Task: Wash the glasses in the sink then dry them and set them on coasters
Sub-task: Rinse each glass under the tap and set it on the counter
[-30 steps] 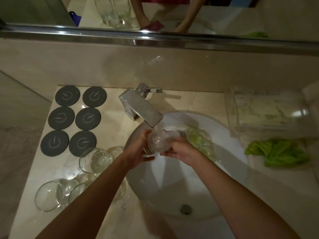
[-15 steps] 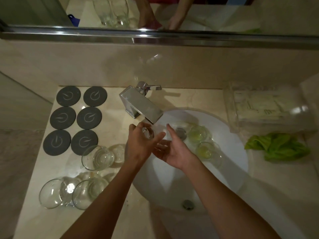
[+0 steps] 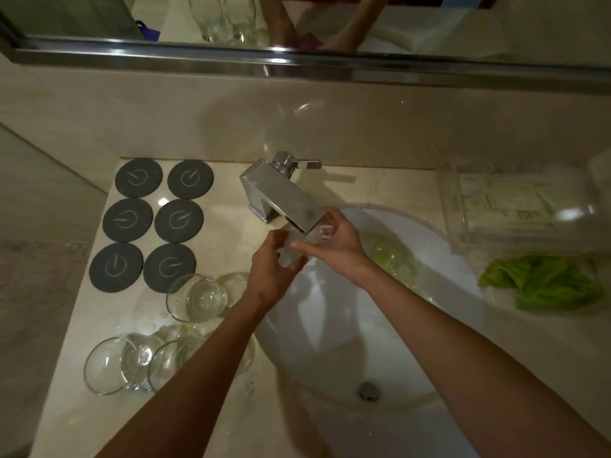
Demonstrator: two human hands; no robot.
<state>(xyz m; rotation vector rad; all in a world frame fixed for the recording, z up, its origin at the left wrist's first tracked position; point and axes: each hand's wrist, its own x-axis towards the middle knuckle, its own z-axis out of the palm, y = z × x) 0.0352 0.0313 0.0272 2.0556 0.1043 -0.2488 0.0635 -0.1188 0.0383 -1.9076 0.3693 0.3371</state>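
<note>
I now have both hands on the glass (image 3: 299,246) under the faucet (image 3: 284,200) spout, at the sink's (image 3: 439,259) back-left rim. My left hand (image 3: 272,269) grips its base again, having been apart from it half a second ago; my right hand (image 3: 334,242) has closed round the rim end.

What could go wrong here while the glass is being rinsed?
Both hands, left and right, hold the wet clear glass right under the square chrome faucet; it could knock the spout or slip onto the glasses lying in the white basin. The left forearm passes close by the clear tumblers on the counter.
</note>
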